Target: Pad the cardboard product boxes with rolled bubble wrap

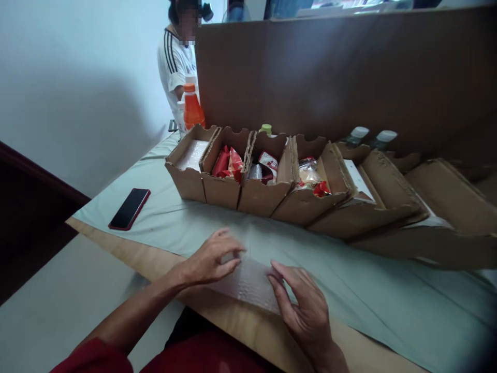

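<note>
A translucent sheet or pouch of bubble wrap (252, 285) lies at the table's front edge, between my two hands. My right hand (305, 303) pinches its right end between thumb and fingers. Over its left end is my left hand (212, 259), with thumb and fingers apart and the fingertips slightly blurred. Whether the left fingertips touch the wrap is hard to make out. Behind my hands stands a row of open cardboard bins (264, 199). The leftmost bin holds more bubble wrap (193, 155).
Red packets (229, 163) and other wrapped goods fill the middle bins. A phone (130, 209) lies at left on the green cloth (166, 223). An orange bottle (192, 109) stands behind the bins, before a tall cardboard panel (330, 77). Another person (176, 62) is at back left.
</note>
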Demonstrator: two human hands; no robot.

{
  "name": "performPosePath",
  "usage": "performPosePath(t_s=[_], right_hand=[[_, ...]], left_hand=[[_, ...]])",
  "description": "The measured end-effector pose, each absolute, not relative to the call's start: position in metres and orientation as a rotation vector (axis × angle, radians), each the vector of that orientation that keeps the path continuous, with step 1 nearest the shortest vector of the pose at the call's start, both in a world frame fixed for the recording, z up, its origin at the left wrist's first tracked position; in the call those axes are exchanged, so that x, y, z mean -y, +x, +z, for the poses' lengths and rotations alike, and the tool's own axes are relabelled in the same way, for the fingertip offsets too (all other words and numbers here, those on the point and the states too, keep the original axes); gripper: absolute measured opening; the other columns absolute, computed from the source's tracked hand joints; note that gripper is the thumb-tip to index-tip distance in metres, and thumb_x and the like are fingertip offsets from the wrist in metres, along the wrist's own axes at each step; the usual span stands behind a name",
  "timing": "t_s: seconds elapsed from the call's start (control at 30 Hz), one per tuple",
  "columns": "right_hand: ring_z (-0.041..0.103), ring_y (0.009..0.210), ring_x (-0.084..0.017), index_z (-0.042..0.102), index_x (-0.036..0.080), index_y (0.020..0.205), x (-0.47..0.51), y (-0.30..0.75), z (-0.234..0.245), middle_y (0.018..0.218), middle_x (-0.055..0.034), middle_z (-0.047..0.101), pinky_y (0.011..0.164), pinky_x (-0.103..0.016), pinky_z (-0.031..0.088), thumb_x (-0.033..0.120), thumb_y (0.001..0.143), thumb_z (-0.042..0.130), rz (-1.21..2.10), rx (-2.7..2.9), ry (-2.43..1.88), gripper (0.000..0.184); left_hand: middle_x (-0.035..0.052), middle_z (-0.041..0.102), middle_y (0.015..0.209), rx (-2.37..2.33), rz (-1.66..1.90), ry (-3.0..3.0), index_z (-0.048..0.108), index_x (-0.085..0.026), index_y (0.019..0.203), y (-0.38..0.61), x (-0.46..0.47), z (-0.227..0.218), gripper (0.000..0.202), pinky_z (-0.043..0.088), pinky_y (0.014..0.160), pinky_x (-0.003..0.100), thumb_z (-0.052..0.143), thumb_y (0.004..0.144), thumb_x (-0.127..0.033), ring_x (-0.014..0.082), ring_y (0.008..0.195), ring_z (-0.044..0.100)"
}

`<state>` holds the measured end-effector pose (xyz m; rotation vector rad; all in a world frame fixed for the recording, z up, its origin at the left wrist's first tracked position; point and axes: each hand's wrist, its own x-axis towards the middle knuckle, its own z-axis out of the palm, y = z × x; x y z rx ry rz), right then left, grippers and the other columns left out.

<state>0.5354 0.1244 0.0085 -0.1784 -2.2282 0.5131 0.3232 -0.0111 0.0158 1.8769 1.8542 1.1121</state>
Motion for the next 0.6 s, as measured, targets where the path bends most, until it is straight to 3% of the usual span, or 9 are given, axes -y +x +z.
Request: performPosePath(t_s=[0.07, 0.13, 0.17, 0.23, 0.3, 0.4, 0.6], right_hand=[[0.072, 0.093, -0.021, 0.054, 0.024, 0.143, -0.126, 0.53, 0.012, 0.108, -0.008, 0.076, 0.082, -0.035, 0.059, 0.016, 0.096, 0.064, 0.535, 2.195, -0.24, 0.048], [0.072, 0.103, -0.023, 0.053, 0.024, 0.145, -0.131, 0.53, 0.005, 0.12, -0.0103, 0.074, 0.089, -0.04, 0.059, 0.027, 0.099, 0.062, 0.584, 2.176, -0.38, 0.047], [0.072, 0.102, -0.023, 0.054, 0.025, 0.144, -0.134, 0.532, -0.001, 0.121, -0.0102, 0.074, 0.088, -0.04, 0.06, 0.031, 0.1, 0.06, 0.615, 2.173, -0.468, 0.045], [0.074, 0.093, -0.021, 0.061, 0.025, 0.135, -0.138, 0.539, -0.016, 0.118, -0.0088, 0.076, 0.076, -0.033, 0.062, 0.035, 0.1, 0.058, 0.672, 2.175, -0.652, 0.037], [0.074, 0.085, -0.02, 0.067, 0.024, 0.126, -0.137, 0.547, -0.03, 0.114, -0.0081, 0.078, 0.057, -0.026, 0.058, 0.038, 0.099, 0.059, 0.722, 2.183, -0.82, 0.031], [0.076, 0.085, -0.021, 0.07, 0.022, 0.12, -0.133, 0.559, -0.046, 0.114, -0.01, 0.078, 0.047, -0.024, 0.054, 0.042, 0.096, 0.059, 0.78, 2.192, -0.958, 0.033], [0.076, 0.096, -0.025, 0.069, 0.021, 0.121, -0.131, 0.579, -0.053, 0.117, -0.0118, 0.077, 0.059, -0.03, 0.062, 0.044, 0.095, 0.059, 0.743, 2.176, -1.133, 0.037]], left_hand=[[0.0023, 0.078, 0.088, -1.914, 1.173, 1.694, 0.073, -0.021, 0.095, 0.307, 0.034, 0.026, 0.016, 0.057, 0.097, 0.038, 0.057, 0.094, -0.021, 0.018, 0.087, 0.074], [0.0017, 0.077, 0.085, -2.148, 1.345, 1.416, 0.072, -0.02, 0.089, 0.274, 0.066, 0.036, 0.012, 0.059, 0.076, 0.028, 0.062, 0.091, -0.025, 0.0165, 0.081, 0.073], [0.0007, 0.076, 0.083, -2.319, 1.477, 1.225, 0.072, -0.019, 0.088, 0.251, 0.082, 0.042, 0.011, 0.058, 0.073, 0.026, 0.066, 0.088, -0.028, 0.0157, 0.078, 0.071], [-0.003, 0.073, 0.079, -2.682, 1.792, 0.712, 0.071, -0.017, 0.092, 0.198, 0.106, 0.054, 0.014, 0.055, 0.068, 0.022, 0.071, 0.083, -0.027, 0.0115, 0.071, 0.066], [-0.0064, 0.067, 0.075, -2.869, 1.904, 0.408, 0.068, -0.012, 0.097, 0.143, 0.113, 0.064, 0.017, 0.052, 0.065, 0.017, 0.063, 0.083, -0.019, 0.0058, 0.064, 0.058], [-0.0086, 0.063, 0.074, -2.91, 1.798, 0.422, 0.064, -0.002, 0.104, 0.08, 0.088, 0.069, 0.027, 0.044, 0.059, 0.011, 0.053, 0.086, -0.019, 0.0004, 0.057, 0.05], [-0.0034, 0.072, 0.084, -2.886, 1.28, 0.978, 0.064, 0.009, 0.093, 0.032, 0.017, 0.047, 0.054, 0.037, 0.056, 0.011, 0.036, 0.092, -0.037, -0.0014, 0.054, 0.052]])
